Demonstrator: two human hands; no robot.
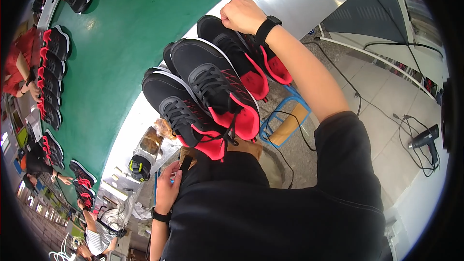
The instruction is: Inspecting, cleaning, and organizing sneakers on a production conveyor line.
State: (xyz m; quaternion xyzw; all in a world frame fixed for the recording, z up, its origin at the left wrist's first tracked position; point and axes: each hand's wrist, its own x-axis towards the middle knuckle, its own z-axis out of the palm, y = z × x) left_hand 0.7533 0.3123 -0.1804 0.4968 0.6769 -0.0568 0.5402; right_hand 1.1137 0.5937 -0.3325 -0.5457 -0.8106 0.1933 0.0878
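Observation:
Several black sneakers with red linings lean together in front of me at the table's edge. The nearest pair, a left sneaker [176, 108] and a right sneaker [212, 79], has black laces, one end hanging loose. Behind them stands another sneaker [229, 48], beside a partly hidden sneaker [273, 63] under my right wrist. My right hand [245, 15] is closed at the toes of these farther shoes; what its fingers hold is hidden. Low by my lap, my left hand [169, 183] is closed around a small flat black object [185, 163] whose kind I cannot make out.
A green conveyor belt [121, 34] with a metal rim carries rows of sneakers [50, 75] on its far side, where other people work. Left of my lap stand a bottle [140, 166] and a plastic bag [165, 128]. A heat gun [425, 140] with cords lies at right.

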